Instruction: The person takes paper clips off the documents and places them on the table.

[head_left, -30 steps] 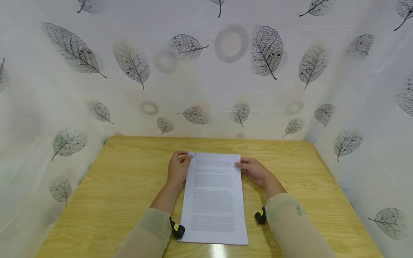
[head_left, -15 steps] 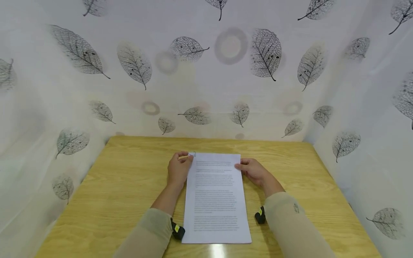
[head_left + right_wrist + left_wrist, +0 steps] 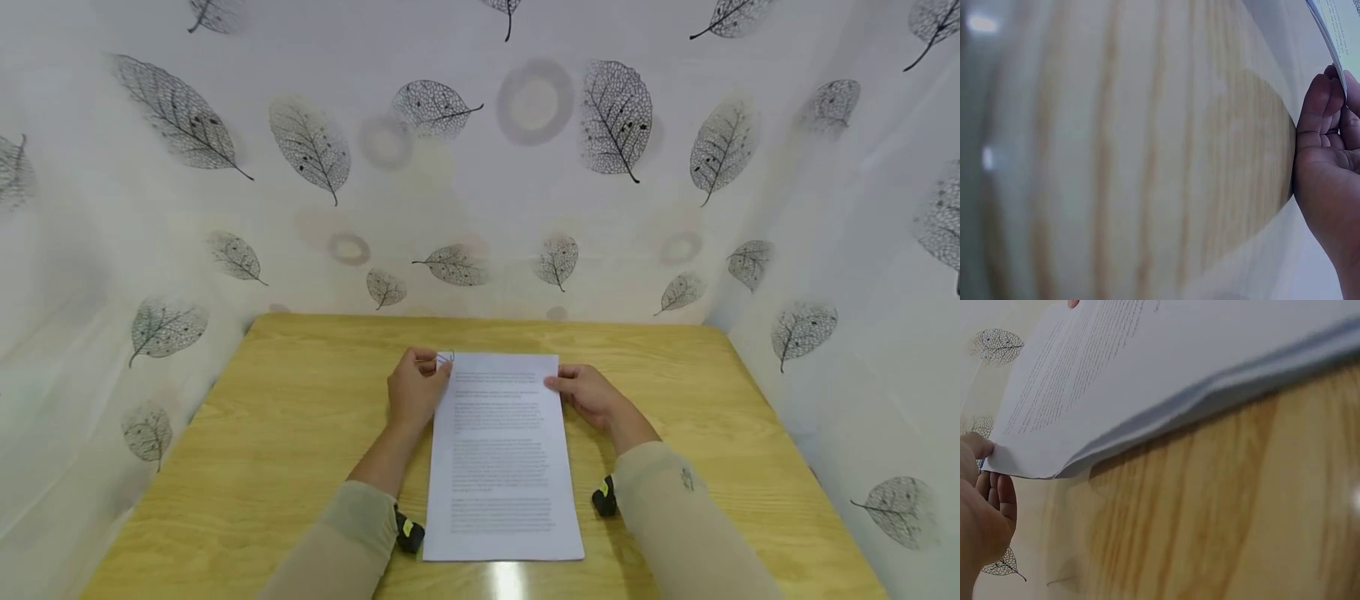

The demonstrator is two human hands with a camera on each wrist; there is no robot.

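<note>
A stack of printed sheets [image 3: 502, 467] is held above the wooden table, its long sides running away from me in the head view. My left hand [image 3: 414, 396] pinches its far left corner, thumb on top and other fingers beneath. At that corner shows a small paper clip [image 3: 452, 357], right by the thumb tip and partly hidden. Across the stack, my right hand [image 3: 594, 398] grips the right edge near the top, thumb over the print. The left wrist view shows the sheets' side edge [image 3: 1210, 394] slightly parted and wavy.
The light wooden table [image 3: 300, 400] spreads around both arms. Behind it and along both sides hangs a pale curtain [image 3: 480, 192] printed with leaves. Black wrist cameras [image 3: 408, 533] sit at the sleeve cuffs.
The near end of the stack has swung a little to the right. The paper clip now stands more upright at the corner beside the left thumb. Both hands keep their hold.
</note>
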